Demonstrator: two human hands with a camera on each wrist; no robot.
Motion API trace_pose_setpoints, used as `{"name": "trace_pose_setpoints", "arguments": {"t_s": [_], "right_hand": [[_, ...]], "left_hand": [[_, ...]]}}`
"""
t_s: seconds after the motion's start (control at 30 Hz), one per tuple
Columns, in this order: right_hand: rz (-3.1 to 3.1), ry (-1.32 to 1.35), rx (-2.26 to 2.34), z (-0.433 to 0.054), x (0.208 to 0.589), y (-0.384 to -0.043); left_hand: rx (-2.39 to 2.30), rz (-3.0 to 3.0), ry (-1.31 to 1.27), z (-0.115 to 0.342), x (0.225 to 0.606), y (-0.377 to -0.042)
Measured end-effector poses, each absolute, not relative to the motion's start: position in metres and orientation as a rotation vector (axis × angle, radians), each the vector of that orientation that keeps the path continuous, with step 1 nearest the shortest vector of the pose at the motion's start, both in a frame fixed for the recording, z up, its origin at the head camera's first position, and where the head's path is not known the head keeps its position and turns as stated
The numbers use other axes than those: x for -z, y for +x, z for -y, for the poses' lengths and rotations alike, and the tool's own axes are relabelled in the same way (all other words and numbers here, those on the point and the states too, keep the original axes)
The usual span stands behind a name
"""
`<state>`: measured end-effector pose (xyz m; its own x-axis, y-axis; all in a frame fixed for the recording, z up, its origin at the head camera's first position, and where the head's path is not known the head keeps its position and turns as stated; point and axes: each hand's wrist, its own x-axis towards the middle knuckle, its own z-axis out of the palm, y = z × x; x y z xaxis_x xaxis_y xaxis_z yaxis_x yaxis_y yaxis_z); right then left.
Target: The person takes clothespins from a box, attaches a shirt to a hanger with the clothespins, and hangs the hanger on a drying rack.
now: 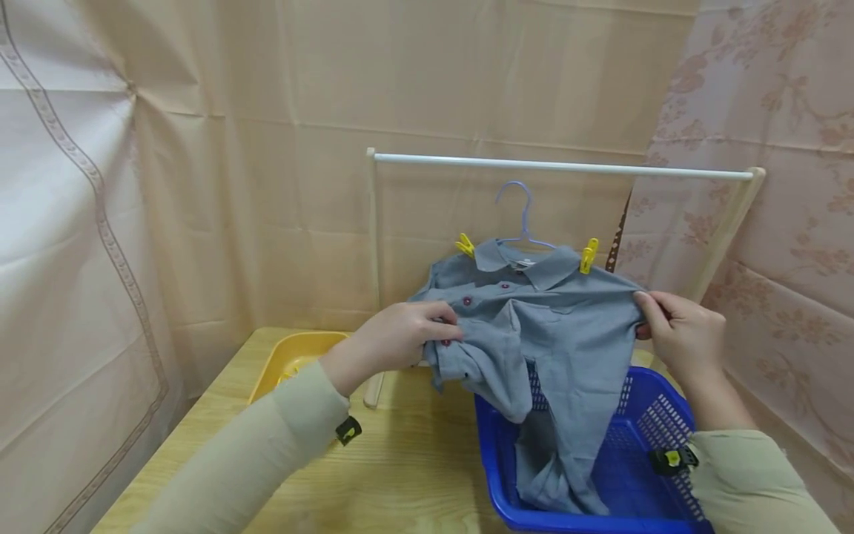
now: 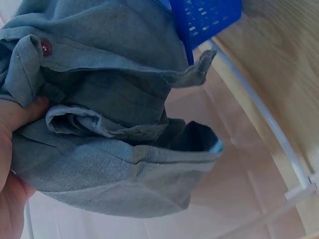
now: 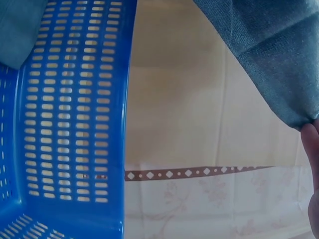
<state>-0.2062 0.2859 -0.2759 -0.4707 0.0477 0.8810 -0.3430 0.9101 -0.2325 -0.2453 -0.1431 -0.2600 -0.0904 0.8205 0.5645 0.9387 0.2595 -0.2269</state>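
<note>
A grey-blue button-up shirt [image 1: 567, 334] is on a purple hanger [image 1: 525, 215], whose hook shows below the white rod. Yellow clothespins sit at both shoulders, one left of the collar [image 1: 465, 245] and one right of it [image 1: 588, 256]. My left hand [image 1: 407, 334] grips bunched cloth at the shirt's left side, beside a red button [image 2: 46, 48]. At the other side, my right hand [image 1: 687, 330] pinches the sleeve edge between thumb and fingers, pulling that side taut. The shirt's lower part hangs down into a blue basket [image 1: 490, 475].
The rack's white rod [image 1: 560, 165] runs across on pale uprights behind the shirt. A yellow tray [image 1: 273, 356] with small yellow pieces in it stands on the wooden table [image 1: 400, 475], partly behind my left arm. Curtains hang at the back and sides.
</note>
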Motion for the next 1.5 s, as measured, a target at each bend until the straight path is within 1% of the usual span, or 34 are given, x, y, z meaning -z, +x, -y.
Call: {"name": "trace_pose_setpoints", "arguments": {"t_s": [0.4,0.8,1.07,1.5], "right_hand": [[1.973,0.267,-0.45,-0.272,0.279,-0.217],[1.986,0.272,-0.459,-0.259,0.281,-0.223],[1.975,0.282,-0.434,-0.258,0.284,-0.227],[1.971,0.337,-0.402,-0.251,0.287,-0.23]], "left_hand": [[0.213,1.969,-1.598,0.18,0.255,-0.248],[0.161,2.018,-1.567,0.198,0.264,-0.252],[0.1,2.046,-1.568,0.2,0.281,-0.252],[0.067,2.116,-1.658,0.204,0.313,-0.256]]}}
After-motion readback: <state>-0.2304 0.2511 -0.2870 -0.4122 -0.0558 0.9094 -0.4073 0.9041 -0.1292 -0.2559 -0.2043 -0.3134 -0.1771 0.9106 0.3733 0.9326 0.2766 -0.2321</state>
